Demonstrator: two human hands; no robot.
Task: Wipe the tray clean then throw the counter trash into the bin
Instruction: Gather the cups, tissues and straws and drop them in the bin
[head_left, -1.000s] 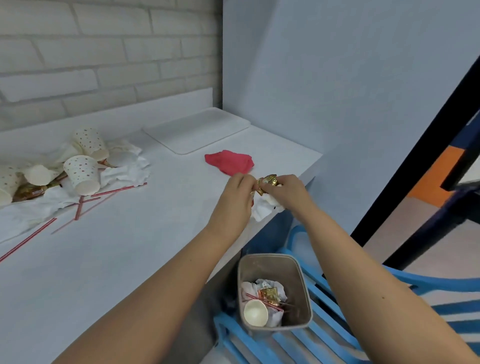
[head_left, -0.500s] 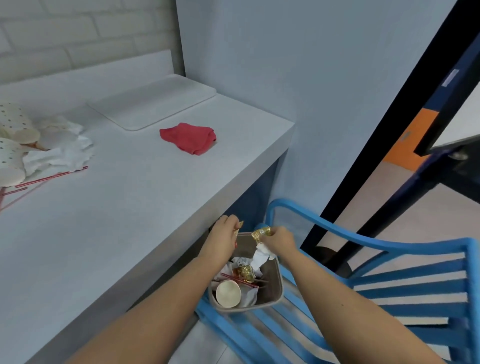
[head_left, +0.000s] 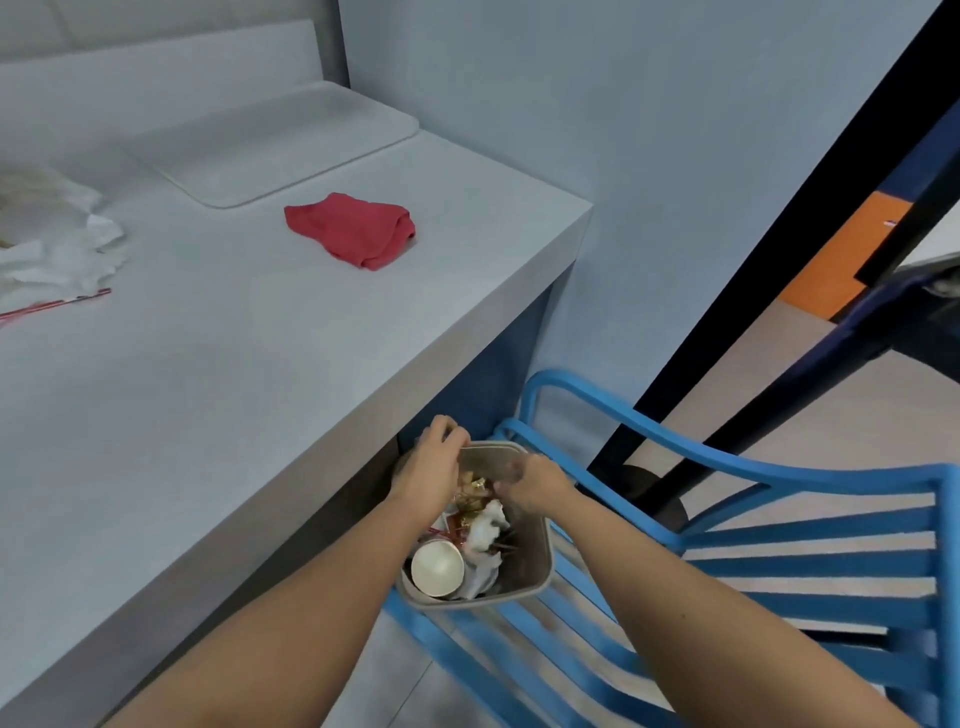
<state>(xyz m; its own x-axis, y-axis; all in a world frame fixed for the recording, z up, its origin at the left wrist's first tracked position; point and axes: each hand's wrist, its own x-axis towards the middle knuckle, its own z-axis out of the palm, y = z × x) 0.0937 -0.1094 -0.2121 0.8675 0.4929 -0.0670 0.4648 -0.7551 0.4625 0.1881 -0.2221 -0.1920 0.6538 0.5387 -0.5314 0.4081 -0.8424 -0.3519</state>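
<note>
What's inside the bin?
The bin holds a cup, napkins, gold wrappers and red straws. The left hand and right hand cover its far end; anything under the pile is hidden.

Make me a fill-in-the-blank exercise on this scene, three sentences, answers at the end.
1. The bin stands on the seat of a ____ chair.
2. The crumpled cloth lying on the counter is ____.
3. Among the crumpled napkins in the bin lies a white paper ____.

Missing words: blue; red; cup.
</note>
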